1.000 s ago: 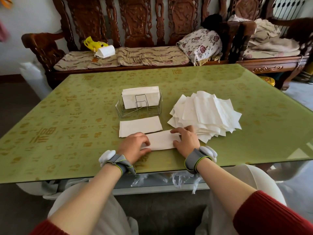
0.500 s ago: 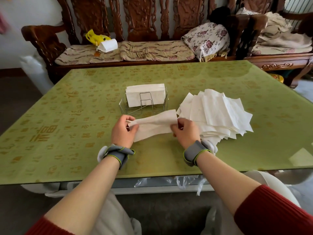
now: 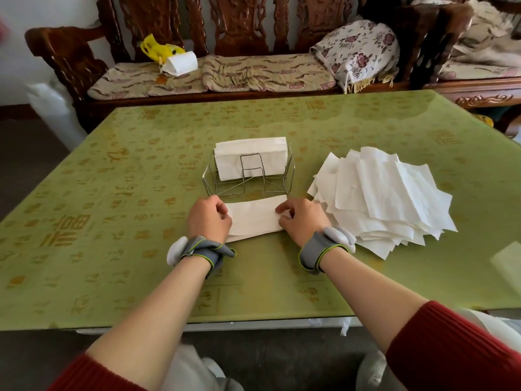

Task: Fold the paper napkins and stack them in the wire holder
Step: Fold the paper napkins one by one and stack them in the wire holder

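Note:
A folded white napkin [image 3: 253, 218] lies flat on the green table [image 3: 112, 235], just in front of the wire holder [image 3: 290, 176]. My left hand [image 3: 210, 220] grips its left end with curled fingers. At the right end, my right hand [image 3: 303, 221] pinches it. The edge of a second folded napkin [image 3: 239, 239] shows beneath it. Several folded napkins [image 3: 251, 149] stand inside the holder. A loose pile of unfolded napkins [image 3: 380, 198] sits to the right, beside my right hand.
A carved wooden bench [image 3: 225, 74] with cushions runs behind the table's far edge. It carries a yellow bag with a white pack [image 3: 180, 63] and a floral bundle [image 3: 361, 52]. The table's near edge is by my elbows.
Both hands lifted the folded napkin from the front of the table, carried it forward and laid it over the other folded napkin in front of the holder.

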### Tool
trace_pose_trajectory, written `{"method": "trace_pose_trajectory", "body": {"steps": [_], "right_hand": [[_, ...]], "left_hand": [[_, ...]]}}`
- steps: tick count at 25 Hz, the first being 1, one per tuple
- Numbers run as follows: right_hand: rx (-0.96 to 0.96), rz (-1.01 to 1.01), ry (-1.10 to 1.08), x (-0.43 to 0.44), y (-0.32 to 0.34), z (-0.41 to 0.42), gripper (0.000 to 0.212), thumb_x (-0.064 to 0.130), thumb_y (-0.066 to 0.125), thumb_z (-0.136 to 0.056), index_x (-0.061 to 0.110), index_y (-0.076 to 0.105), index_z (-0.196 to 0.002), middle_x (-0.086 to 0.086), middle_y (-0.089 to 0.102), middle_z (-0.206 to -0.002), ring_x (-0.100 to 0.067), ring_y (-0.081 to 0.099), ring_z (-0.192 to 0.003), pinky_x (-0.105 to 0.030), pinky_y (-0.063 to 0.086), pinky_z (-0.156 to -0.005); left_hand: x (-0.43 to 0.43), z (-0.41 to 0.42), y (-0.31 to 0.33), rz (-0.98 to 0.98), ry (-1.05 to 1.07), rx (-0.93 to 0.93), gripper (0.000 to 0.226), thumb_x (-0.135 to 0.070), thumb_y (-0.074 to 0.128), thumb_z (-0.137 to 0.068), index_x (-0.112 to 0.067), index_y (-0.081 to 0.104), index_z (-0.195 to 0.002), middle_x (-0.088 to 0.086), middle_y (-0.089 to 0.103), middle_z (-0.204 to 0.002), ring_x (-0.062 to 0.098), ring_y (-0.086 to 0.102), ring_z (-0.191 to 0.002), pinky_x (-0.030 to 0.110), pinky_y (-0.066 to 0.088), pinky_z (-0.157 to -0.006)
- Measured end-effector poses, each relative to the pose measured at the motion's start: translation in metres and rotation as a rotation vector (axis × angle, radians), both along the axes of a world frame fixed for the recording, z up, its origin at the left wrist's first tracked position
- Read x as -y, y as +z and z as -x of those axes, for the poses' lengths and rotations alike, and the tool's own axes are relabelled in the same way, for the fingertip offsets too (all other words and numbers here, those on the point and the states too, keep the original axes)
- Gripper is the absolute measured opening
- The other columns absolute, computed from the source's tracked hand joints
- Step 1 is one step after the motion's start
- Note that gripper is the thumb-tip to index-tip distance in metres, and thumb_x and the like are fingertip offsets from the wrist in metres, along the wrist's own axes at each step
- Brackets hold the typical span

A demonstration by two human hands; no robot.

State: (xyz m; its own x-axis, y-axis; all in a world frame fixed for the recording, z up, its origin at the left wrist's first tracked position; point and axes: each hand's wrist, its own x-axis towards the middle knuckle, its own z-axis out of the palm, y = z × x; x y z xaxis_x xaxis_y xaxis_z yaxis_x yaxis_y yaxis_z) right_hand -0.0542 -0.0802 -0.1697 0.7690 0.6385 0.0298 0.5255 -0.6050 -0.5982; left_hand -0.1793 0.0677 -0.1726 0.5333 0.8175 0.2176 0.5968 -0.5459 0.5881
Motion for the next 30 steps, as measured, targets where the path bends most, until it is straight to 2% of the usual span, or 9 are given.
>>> {"method": "trace_pose_trajectory", "body": {"steps": [5, 7, 11, 15, 18, 22, 24, 27, 30], "right_hand": [[0.044, -0.024, 0.024, 0.008, 0.003, 0.002, 0.021, 0.026, 0.058, -0.084, 0.034, 0.069, -0.101, 0.002, 0.052, -0.100, -0.014, 0.047, -0.082, -0.025, 0.041, -0.071], [0.078, -0.136, 0.050, 0.022, 0.007, 0.002, 0.024, 0.018, 0.057, -0.082, 0.032, 0.070, -0.097, 0.005, 0.047, -0.096, -0.016, 0.051, -0.083, -0.029, 0.046, -0.073], [0.206, -0.270, -0.129, 0.071, 0.023, -0.021, 0.041, 0.006, 0.053, -0.075, 0.034, 0.064, -0.103, 0.007, 0.049, -0.103, -0.018, 0.049, -0.098, -0.027, 0.041, -0.074], [0.244, -0.199, -0.356, 0.122, 0.026, -0.048, 0.057, 0.002, 0.052, -0.071, 0.035, 0.057, -0.117, 0.002, 0.047, -0.119, -0.026, 0.042, -0.110, -0.027, 0.037, -0.086], [0.147, -0.083, -0.401, 0.155, 0.019, -0.064, 0.059, 0.005, 0.053, -0.074, 0.035, 0.050, -0.125, -0.001, 0.043, -0.126, -0.028, 0.039, -0.114, -0.026, 0.034, -0.090], [-0.021, -0.199, -0.425, 0.170, 0.021, -0.074, 0.041, 0.015, 0.056, -0.081, 0.028, 0.051, -0.119, 0.004, 0.055, -0.097, -0.019, 0.054, -0.090, -0.025, 0.035, -0.065], [-0.126, -0.238, -0.440, 0.167, 0.021, -0.072, 0.034, 0.020, 0.054, -0.085, 0.025, 0.051, -0.118, 0.004, 0.059, -0.079, -0.018, 0.054, -0.078, -0.027, 0.035, -0.059], [-0.195, -0.280, -0.438, 0.162, 0.018, -0.061, 0.036, 0.026, 0.051, -0.088, 0.024, 0.051, -0.124, -0.003, 0.068, -0.079, -0.019, 0.060, -0.073, -0.026, 0.039, -0.061], [-0.300, -0.345, -0.391, 0.152, 0.024, -0.043, 0.044, 0.027, 0.050, -0.091, 0.025, 0.045, -0.135, -0.002, 0.068, -0.066, -0.014, 0.062, -0.053, -0.024, 0.046, -0.053]], "left_hand": [[0.016, 0.006, 0.006, -0.201, 0.015, -0.260, 0.015, -0.010, 0.061, -0.074, -0.023, 0.064, -0.079, 0.002, 0.045, -0.105, 0.026, 0.047, -0.091, 0.030, 0.038, -0.069], [0.030, -0.008, 0.016, -0.310, -0.090, -0.201, 0.018, -0.008, 0.063, -0.072, -0.024, 0.065, -0.079, 0.001, 0.048, -0.103, 0.026, 0.046, -0.093, 0.032, 0.039, -0.072], [0.095, -0.068, 0.028, -0.178, -0.483, -0.086, 0.019, -0.007, 0.063, -0.076, -0.019, 0.066, -0.091, 0.004, 0.058, -0.101, 0.025, 0.053, -0.099, 0.035, 0.044, -0.081], [0.156, -0.119, 0.028, -0.290, -0.682, -0.049, 0.041, 0.005, 0.056, -0.077, -0.017, 0.060, -0.111, 0.004, 0.051, -0.118, 0.025, 0.049, -0.108, 0.037, 0.047, -0.082], [0.179, -0.144, 0.024, -0.392, -0.725, -0.143, 0.038, 0.001, 0.053, -0.082, -0.018, 0.058, -0.114, 0.002, 0.050, -0.121, 0.024, 0.045, -0.112, 0.039, 0.049, -0.079], [0.182, -0.154, 0.024, -0.321, -0.692, -0.087, 0.008, -0.015, 0.058, -0.085, -0.012, 0.063, -0.090, 0.004, 0.060, -0.102, 0.024, 0.053, -0.098, 0.035, 0.044, -0.073], [0.176, -0.152, 0.026, -0.193, -0.716, -0.051, 0.010, -0.020, 0.066, -0.082, -0.010, 0.065, -0.083, 0.006, 0.065, -0.092, 0.024, 0.058, -0.088, 0.035, 0.045, -0.074], [0.167, -0.138, 0.027, 0.008, -0.684, 0.022, 0.013, -0.019, 0.074, -0.075, -0.015, 0.063, -0.069, 0.003, 0.069, -0.083, 0.022, 0.064, -0.080, 0.035, 0.049, -0.073], [0.157, -0.120, 0.034, 0.094, -0.554, 0.137, 0.028, -0.016, 0.073, -0.073, -0.023, 0.051, -0.058, -0.002, 0.069, -0.077, 0.018, 0.064, -0.074, 0.034, 0.051, -0.069]]}}
